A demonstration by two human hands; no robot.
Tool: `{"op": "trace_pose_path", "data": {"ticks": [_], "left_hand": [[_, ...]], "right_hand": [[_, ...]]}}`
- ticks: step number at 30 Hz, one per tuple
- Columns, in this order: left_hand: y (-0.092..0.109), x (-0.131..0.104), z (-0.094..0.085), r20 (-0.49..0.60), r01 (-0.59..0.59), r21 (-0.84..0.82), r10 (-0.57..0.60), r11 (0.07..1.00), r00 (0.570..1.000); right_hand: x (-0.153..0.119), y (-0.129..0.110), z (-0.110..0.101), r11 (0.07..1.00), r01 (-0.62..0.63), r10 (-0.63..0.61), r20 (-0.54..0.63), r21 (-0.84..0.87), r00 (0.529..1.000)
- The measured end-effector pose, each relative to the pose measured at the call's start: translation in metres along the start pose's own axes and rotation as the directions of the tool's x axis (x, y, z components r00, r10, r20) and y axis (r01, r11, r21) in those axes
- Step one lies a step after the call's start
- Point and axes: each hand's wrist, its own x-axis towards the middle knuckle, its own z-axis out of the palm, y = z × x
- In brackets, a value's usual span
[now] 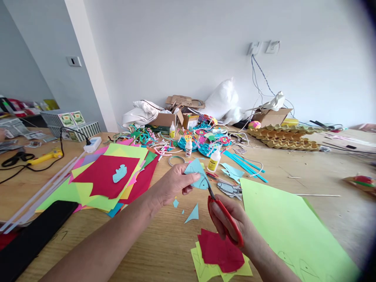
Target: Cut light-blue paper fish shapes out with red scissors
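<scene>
Between the thumb and fingers of my left hand (179, 179) is a piece of light blue paper (194, 167) with a fish drawn on it. My right hand (232, 215) grips red-handled scissors (227, 221), whose blades meet the paper's right edge. Below the hands, a blue paper triangle (192, 214) and smaller blue scraps lie on the table. Red paper pieces (220, 250) rest on yellow ones (202, 270) near the front edge. Right of the scissors lies a grey fish cutout (229, 190), with more blue paper (233, 171) behind it.
Stacked coloured sheets (108, 176) with a blue fish cutout (120, 173) lie left. A large green sheet (288, 219) with fish outlines lies right. Glue bottles (214, 159), craft scraps (141, 137) and egg trays (284, 139) stand farther back. A black object (38, 239) is at front left.
</scene>
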Motion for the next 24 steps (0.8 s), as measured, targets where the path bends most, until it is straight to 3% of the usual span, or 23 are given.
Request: {"op": "trace_pose_path", "data": {"ticks": [5,24], "left_hand": [[-0.0026,0.0003,0.0048,0.016,0.030,-0.097,-0.028,0.995,0.999],[-0.0064,-0.0026,0.0108,0.052,0.039,-0.136,-0.032,0.990,0.998]], "right_hand": [[-0.0010,-0.0032,0.0017,0.999,0.010,-0.011,0.041,0.034,0.999],[-0.0034,-0.0022,0.0035,0.999,0.015,-0.016,0.021,0.045,1.000]]}}
